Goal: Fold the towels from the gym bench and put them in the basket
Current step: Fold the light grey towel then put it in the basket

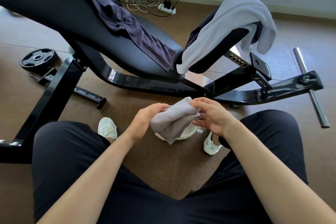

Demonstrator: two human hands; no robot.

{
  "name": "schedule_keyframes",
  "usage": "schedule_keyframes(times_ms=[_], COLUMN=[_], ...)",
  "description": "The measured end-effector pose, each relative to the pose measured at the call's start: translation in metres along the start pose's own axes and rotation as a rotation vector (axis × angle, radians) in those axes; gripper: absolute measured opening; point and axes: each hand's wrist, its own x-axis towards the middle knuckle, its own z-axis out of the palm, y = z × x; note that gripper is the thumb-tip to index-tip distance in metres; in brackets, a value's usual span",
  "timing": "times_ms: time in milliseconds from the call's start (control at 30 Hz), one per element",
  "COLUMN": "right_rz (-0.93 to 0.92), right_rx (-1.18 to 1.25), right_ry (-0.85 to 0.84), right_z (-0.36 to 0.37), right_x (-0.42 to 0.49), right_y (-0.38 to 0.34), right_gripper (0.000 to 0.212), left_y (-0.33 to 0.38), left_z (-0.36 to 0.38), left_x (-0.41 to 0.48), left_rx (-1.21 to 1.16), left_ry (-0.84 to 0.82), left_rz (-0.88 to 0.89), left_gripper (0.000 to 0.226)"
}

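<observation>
1. Grey towel (pixel 174 120): bunched and partly folded, held by the left hand (pixel 145 118) and right hand (pixel 212 114) just above the basket.
2. Basket (pixel 189 133): white, on the floor, mostly hidden under the grey towel.
3. Purple towel (pixel 131 27): crumpled along the black bench (pixel 54 5).
4. Pale towel (pixel 227 29): draped over the bench's raised end pad.

The black padded counter (pixel 116 42) carries 2 towels; a dark towel (pixel 131 27) lies rumpled along its sloping back pad, down to the pad's lower end; a pale towel (pixel 227 23) is draped over the raised seat pad, hanging off both ends; the brown floor (pixel 163 160) bears the counter's frame, 1 weight plate (pixel 38 58) lying flat at the left, a power strip (pixel 167 8) with coiled cables (pixel 138 1) near the wall, and a white basket (pixel 189 132), only partly visible, between 2 white shoes (pixel 107 128).
</observation>
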Motion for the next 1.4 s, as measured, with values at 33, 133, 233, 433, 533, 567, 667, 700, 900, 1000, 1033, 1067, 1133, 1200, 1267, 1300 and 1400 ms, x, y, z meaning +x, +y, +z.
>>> schedule_keyframes(times_ms=[33, 133, 233, 433, 533, 567, 667, 700, 900, 1000, 1033, 1067, 1133, 1200, 1267, 1300, 1400], right_rz=[-0.021, -0.066, -0.111, -0.238, -0.298, -0.312, -0.341, -0.351, -0.242, -0.16, -0.17, -0.191, -0.219, -0.186, -0.13, -0.106, -0.041], right_rx=[-0.04, -0.113, -0.165, -0.194, -0.223, -0.224, -0.252, -0.275, -0.277, -0.161, -0.174, -0.21, -0.258, -0.222, -0.181, -0.152, -0.09], right_ry=[-0.029, -0.134, -0.15, -0.174, -0.155, -0.148, -0.097, -0.066, 0.021, -0.011, -0.039, -0.079, -0.179, -0.241, -0.23, -0.201, -0.103], right_z=[0.0, 0.004, 0.007, 0.006, 0.004, 0.002, -0.001, -0.001, 0.001, 0.008, 0.01, 0.014, 0.022, 0.03, 0.034, 0.036, 0.033], right_x=[-0.001, -0.003, -0.003, -0.002, 0.0, 0.001, 0.004, 0.006, 0.015, 0.013, 0.012, 0.011, 0.012, 0.019, 0.035, 0.044, 0.071], right_y=[0.001, 0.002, 0.004, 0.004, 0.003, 0.003, 0.005, 0.007, 0.021, 0.034, 0.04, 0.045, 0.056, 0.064, 0.066, 0.066, 0.061], right_gripper=[0.018, 0.014, 0.016, 0.021, 0.021, 0.021, 0.022, 0.022, 0.054, 0.075, 0.078, 0.08, 0.076, 0.071, 0.063, 0.056, 0.05], left_y=[0.001, 0.003, -0.003, -0.008, -0.008, -0.009, -0.01, -0.011, -0.022, -0.029, -0.032, -0.035, -0.042, -0.048, -0.054, -0.058, -0.076], left_z=[-0.001, -0.001, 0.001, 0.005, 0.004, 0.004, 0.005, 0.006, 0.005, 0.011, 0.014, 0.016, 0.019, 0.021, 0.023, 0.023, 0.024], left_x=[0.002, 0.006, 0.009, 0.01, 0.009, 0.009, 0.009, 0.009, 0.011, 0.014, 0.016, 0.018, 0.025, 0.033, 0.043, 0.048, 0.068], left_rx=[-0.026, 0.012, 0.055, 0.081, 0.049, 0.059, 0.126, 0.143, 0.101, -0.043, -0.103, -0.147, -0.172, -0.167, -0.189, -0.207, -0.246], left_ry=[-0.037, -0.149, -0.235, -0.306, -0.312, -0.291, -0.2, -0.174, -0.105, 0.052, 0.112, 0.164, 0.228, 0.228, 0.199, 0.188, 0.156], left_rz=[-0.039, -0.082, -0.091, -0.18, -0.194, -0.181, -0.142, -0.134, -0.097, -0.159, -0.186, -0.214, -0.259, -0.278, -0.294, -0.309, -0.393], left_gripper=[0.044, 0.026, 0.032, 0.057, 0.05, 0.05, 0.055, 0.057, 0.072, 0.069, 0.067, 0.066, 0.067, 0.069, 0.07, 0.072, 0.08])
